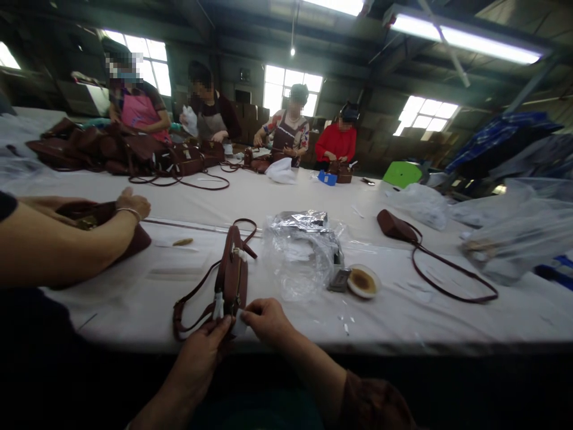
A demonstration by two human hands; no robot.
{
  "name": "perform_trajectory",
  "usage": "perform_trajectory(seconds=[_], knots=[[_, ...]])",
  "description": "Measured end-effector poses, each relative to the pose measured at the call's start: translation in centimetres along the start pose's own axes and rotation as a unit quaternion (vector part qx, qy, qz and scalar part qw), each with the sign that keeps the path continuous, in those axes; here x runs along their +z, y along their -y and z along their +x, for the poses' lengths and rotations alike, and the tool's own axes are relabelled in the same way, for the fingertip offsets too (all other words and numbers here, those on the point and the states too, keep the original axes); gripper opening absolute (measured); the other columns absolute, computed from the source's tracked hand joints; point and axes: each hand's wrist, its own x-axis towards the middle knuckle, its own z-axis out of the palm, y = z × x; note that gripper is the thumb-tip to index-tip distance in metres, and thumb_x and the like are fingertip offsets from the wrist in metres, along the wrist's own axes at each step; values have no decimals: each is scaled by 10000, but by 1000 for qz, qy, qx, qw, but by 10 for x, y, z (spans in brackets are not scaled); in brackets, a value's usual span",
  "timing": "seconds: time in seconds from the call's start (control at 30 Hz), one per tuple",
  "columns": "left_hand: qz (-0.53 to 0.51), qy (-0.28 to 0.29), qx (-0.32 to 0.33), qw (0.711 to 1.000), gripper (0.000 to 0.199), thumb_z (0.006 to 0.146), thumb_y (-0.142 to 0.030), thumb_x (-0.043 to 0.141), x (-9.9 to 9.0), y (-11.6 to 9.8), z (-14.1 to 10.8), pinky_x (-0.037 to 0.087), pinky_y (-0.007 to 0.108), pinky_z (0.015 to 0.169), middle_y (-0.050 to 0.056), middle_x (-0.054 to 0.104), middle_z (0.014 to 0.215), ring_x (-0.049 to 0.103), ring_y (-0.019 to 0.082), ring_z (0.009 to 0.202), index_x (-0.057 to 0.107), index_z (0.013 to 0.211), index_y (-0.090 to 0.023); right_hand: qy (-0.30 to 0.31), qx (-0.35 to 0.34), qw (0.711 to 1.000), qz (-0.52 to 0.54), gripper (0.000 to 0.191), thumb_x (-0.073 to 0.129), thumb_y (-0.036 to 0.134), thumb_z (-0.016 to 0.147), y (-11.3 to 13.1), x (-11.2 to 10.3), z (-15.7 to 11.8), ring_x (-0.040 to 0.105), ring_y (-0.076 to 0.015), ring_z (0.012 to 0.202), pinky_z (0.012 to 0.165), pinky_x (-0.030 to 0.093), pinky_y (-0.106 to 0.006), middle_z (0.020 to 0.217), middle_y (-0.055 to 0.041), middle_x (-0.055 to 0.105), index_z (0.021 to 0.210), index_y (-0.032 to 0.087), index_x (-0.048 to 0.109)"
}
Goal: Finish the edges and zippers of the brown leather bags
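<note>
A dark brown handbag [231, 272] stands on its base near the table's front edge, zip side up, with its strap looping to the left. White wrapping paper [218, 306] covers a spot on its near end. My left hand [210, 337] grips the near end of the bag, thumb on top. In my right hand [264, 319], thumb and finger pinch a small white slip of paper [239, 324] against the bag's near right corner. The fingers under the bag are hidden.
Clear plastic bags [299, 257] and a round dish with brown residue [363, 280] lie right of the handbag. Another small brown bag [397, 227] lies farther right. At left, a co-worker's arm [76, 239] reaches over a brown bag. Several people work across the table beside piled bags [107, 149].
</note>
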Motion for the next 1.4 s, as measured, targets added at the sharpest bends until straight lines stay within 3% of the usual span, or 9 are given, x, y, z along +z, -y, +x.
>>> perform_trajectory(seconds=[0.13, 0.33, 0.47, 0.63, 0.83, 0.97, 1.13, 1.3, 1.4], knots=[[-3, 2, -2, 1000, 84, 804, -108, 661, -3, 0, -1, 560, 257, 622, 86, 719, 914, 663, 188, 807, 729, 811, -159, 27, -21, 999, -36, 123, 642, 207, 723, 8, 2, 10, 575, -129, 601, 582, 412, -219, 623, 10, 672, 723, 167, 759], [-18, 12, -16, 1000, 98, 772, -136, 705, -4, 1, -1, 546, 246, 631, 77, 726, 891, 667, 181, 789, 741, 857, -170, 39, -3, 999, 19, 146, 594, 172, 740, 16, 11, 14, 476, -89, 515, 526, 375, -203, 521, 42, 556, 648, 160, 706], [-8, -1, 6, 1000, 160, 652, -206, 817, -3, 3, 1, 525, 234, 611, 65, 724, 796, 651, 169, 736, 730, 770, -142, 52, 68, 990, 114, 132, 596, 232, 758, 14, 15, 9, 402, -76, 421, 443, 317, -207, 467, 63, 486, 706, 155, 689], [11, -38, 44, 998, 371, 488, -293, 903, -3, 6, 4, 506, 232, 586, 29, 700, 714, 628, 148, 660, 702, 747, -118, 29, 65, 982, 173, 81, 680, 214, 671, 4, 19, 5, 398, -68, 438, 470, 327, -206, 469, 65, 501, 700, 140, 689], [19, -52, 66, 996, 370, 577, -236, 863, -2, 12, 9, 534, 267, 621, 47, 712, 814, 671, 179, 717, 677, 878, -130, -39, 33, 987, 154, 92, 671, 212, 668, 3, 23, 3, 448, -85, 489, 505, 365, -217, 503, 38, 540, 614, 138, 676], [-10, -11, 35, 999, 340, 638, -207, 829, -2, 14, 7, 525, 228, 653, 67, 729, 887, 675, 157, 758, 685, 938, -139, -36, 41, 986, 161, 107, 671, 234, 675, 1, 23, 1, 453, -85, 479, 490, 369, -215, 502, 39, 547, 639, 134, 682], [-19, 2, 12, 1000, 313, 666, -191, 812, 1, 14, 1, 518, 203, 639, 71, 730, 912, 670, 145, 771, 702, 955, -148, -30, 68, 977, 199, 156, 682, 275, 674, -7, 24, -1, 441, -79, 435, 446, 362, -208, 493, 45, 550, 711, 124, 692], [-21, -4, 5, 1000, 275, 665, -125, 798, 5, 14, 0, 532, 216, 654, 78, 733, 965, 690, 166, 806, 710, 922, -164, -67, 32, 988, 133, 105, 671, 230, 685, -6, 22, -4, 541, -115, 521, 521, 438, -222, 560, 15, 626, 709, 139, 717], [-35, 10, 13, 999, 212, 721, -193, 767, 6, 12, -2, 547, 241, 673, 82, 735, 986, 702, 193, 853, 710, 924, -173, -92, 11, 992, 82, 101, 675, 246, 710, -1, 20, -6, 605, -141, 620, 604, 473, -228, 622, -5, 677, 709, 158, 726]])
